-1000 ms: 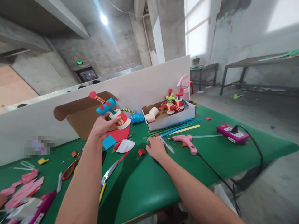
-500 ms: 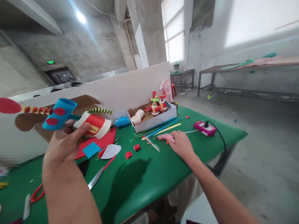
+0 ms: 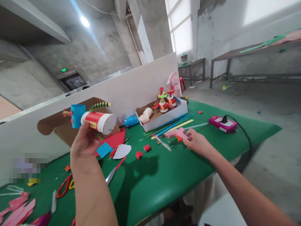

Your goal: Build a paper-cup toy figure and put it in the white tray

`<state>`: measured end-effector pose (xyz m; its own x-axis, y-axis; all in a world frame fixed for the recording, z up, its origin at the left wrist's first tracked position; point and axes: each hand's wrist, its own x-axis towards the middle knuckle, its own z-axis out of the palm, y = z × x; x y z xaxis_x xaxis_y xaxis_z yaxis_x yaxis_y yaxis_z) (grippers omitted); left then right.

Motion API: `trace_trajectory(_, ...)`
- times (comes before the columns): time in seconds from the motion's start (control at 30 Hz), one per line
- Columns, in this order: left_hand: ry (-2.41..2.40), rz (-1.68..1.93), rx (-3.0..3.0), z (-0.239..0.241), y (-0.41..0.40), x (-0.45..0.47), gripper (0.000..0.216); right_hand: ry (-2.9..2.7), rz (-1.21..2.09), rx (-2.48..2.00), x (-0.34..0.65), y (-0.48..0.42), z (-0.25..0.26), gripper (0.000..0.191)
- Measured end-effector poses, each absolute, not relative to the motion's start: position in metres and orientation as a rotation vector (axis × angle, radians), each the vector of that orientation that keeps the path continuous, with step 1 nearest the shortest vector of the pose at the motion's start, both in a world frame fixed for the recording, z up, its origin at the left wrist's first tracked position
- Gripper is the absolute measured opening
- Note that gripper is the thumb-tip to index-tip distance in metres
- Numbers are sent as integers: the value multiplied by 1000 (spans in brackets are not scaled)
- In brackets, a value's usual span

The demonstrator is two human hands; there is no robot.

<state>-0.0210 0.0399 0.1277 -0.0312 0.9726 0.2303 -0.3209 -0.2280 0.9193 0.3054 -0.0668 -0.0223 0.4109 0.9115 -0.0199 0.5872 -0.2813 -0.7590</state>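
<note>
My left hand is closed around a paper-cup figure, raised above the green table. The figure has a red and white cup body lying sideways, a blue paper tube head and folded paper arms. My right hand is closed on the handle of a pink glue gun, which lies on the table in front of a white box. Two small red paper pieces lie between my hands.
The white box holds paper cups and finished figures. Coloured paper strips lie before it. A magenta power strip with a black cable sits at right. Scissors, red scissors, paper cut-outs and a brown cardboard box are at left.
My left hand has turned the figure so the cup's bottom faces me. My right hand has gone from the red scraps to the glue gun and closed on it.
</note>
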Motion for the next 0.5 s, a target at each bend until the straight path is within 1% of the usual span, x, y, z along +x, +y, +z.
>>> trace_trajectory(0.1, 721, 1475, 1086, 127, 39, -15, 45, -1076, 865, -1588, 282, -70, -5, 26)
trace_trajectory(0.17, 628, 1417, 1020, 126, 40, -10, 36, -959, 1122, -1324, 262, -71, 12, 22)
trace_trajectory(0.23, 533, 1340, 934, 124, 41, -6, 32, -881, 1378, -1063, 244, -71, 28, 18)
trace_trajectory(0.3, 453, 1269, 857, 121, 45, -4, 36, -765, 1497, -926, 229, -70, 39, 33)
trace_trajectory(0.37, 396, 1214, 793, 117, 50, -4, 40, -759, 1443, -835, 217, -69, 46, 40)
trace_trajectory(0.5, 341, 1127, 712, 113, 57, -3, 44, -917, 1146, -781, 198, -68, 56, 45)
